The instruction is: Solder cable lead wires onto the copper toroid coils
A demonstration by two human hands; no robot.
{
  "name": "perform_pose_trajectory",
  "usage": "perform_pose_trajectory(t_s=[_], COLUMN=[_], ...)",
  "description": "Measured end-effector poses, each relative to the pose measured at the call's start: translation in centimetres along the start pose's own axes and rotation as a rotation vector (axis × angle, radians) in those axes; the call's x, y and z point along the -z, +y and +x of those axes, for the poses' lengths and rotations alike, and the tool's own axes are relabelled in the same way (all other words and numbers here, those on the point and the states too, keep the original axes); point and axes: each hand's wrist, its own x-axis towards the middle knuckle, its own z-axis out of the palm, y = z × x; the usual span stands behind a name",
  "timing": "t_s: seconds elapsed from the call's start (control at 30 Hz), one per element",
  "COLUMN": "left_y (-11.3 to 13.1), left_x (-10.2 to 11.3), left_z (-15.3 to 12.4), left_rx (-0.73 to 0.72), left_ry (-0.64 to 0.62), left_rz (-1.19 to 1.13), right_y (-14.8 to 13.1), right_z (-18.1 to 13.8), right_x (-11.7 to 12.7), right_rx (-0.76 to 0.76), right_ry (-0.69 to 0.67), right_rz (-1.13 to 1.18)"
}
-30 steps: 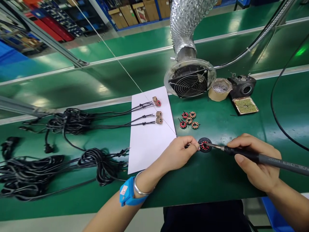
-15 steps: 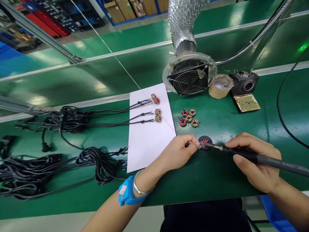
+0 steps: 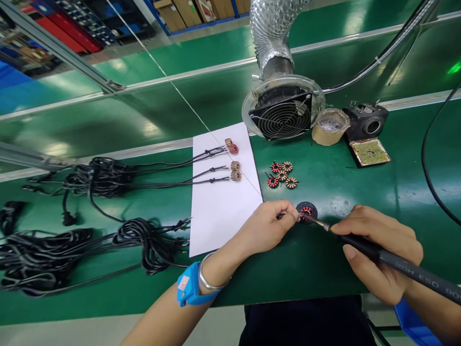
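Head view is taking the black disc (image 3: 314,206) as its clock centre; the wound ring (image 3: 308,210) is lying flat there, its opening facing upward; the green surface (image 3: 324,269) is running down to its near edge at six o'clock, and is also stretching out at three o'clock beyond the right hand (image 3: 391,233); the white sheet (image 3: 219,216) is spreading at nine to ten o'clock, its right edge nearest; five ring coils (image 3: 285,176) are clustering near eleven, the fan (image 3: 284,119) is hanging just short of twelve, and the iron stand (image 3: 360,126) is sitting at one; the soldering iron (image 3: 389,258) is showing "203H ESD 90" before running off the picture; the blue wrist strap (image 3: 189,290) is bearing a pale label, too small to read; the iron's long axis is slanting from four o'clock at the handle to ten at the tip, which is pointing at the wound ring, contact being unclear; the right grip is clamping that handle; the left hand (image 3: 270,223) is pinching its grip together at the disc's nine o'clock edge, on a thin piece mostly hidden by fingertips.
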Motion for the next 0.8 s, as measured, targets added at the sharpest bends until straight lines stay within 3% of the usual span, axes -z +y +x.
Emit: perform_pose_trajectory(t_s=[0.17, 0.8], left_y=[0.21, 0.31], left_x=[0.15, 0.08], left_z=[-0.04, 0.04], left_rx=[-0.005, 0.015], left_ry=[-0.005, -0.018], left_rz=[0.003, -0.017], right_y=[-0.21, 0.70], right_z=[-0.19, -0.20], right_x=[0.04, 0.17], right_rx=[-0.039, 0.038], right_ry=[-0.020, 0.165], right_rz=[-0.005, -0.022])
